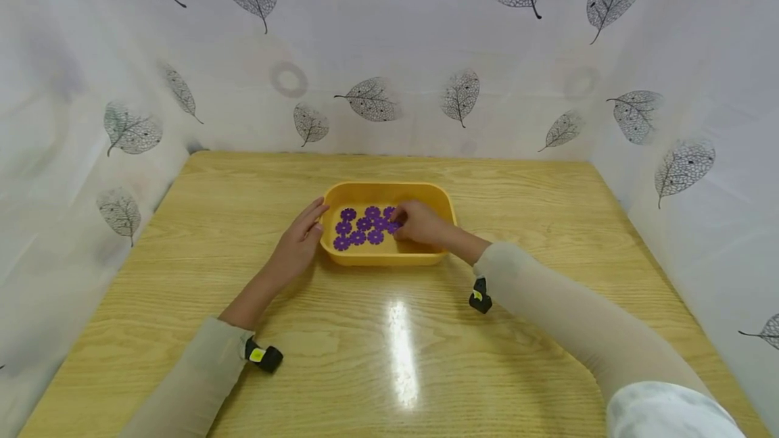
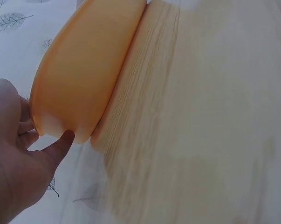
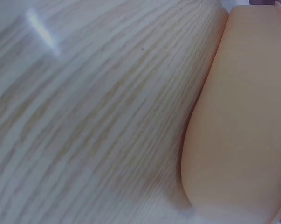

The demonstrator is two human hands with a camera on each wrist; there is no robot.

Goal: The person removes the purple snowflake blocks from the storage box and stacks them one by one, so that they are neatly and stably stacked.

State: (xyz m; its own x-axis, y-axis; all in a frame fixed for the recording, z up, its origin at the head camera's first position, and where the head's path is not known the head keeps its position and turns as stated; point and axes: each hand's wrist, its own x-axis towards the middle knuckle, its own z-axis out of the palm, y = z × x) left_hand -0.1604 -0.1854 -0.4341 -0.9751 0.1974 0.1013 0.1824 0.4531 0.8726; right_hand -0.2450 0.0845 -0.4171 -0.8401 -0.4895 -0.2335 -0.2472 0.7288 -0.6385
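Observation:
A yellow plastic basin [image 1: 389,259] stands on the table with several purple notched discs [image 1: 358,238], flower-like in outline, spread over its left and middle floor. My left hand [image 1: 298,243] holds the basin's left end; in the left wrist view the thumb [image 2: 65,140] presses the outer wall while the other fingers bend at the rim. Inside the basin, my right hand [image 1: 420,223] has its fingers curled down and pinches a purple disc [image 1: 393,228] at the right side of the group. The hand partly covers that disc. The right wrist view shows the basin's outer wall [image 3: 238,116], not the hand.
The wooden table [image 1: 328,330] extends around the basin, with a bright reflection in front. A white curtain [image 1: 414,46] with a leaf print hangs behind the table and along both sides. Each sleeve carries a small black wrist device [image 1: 263,355] at the cuff.

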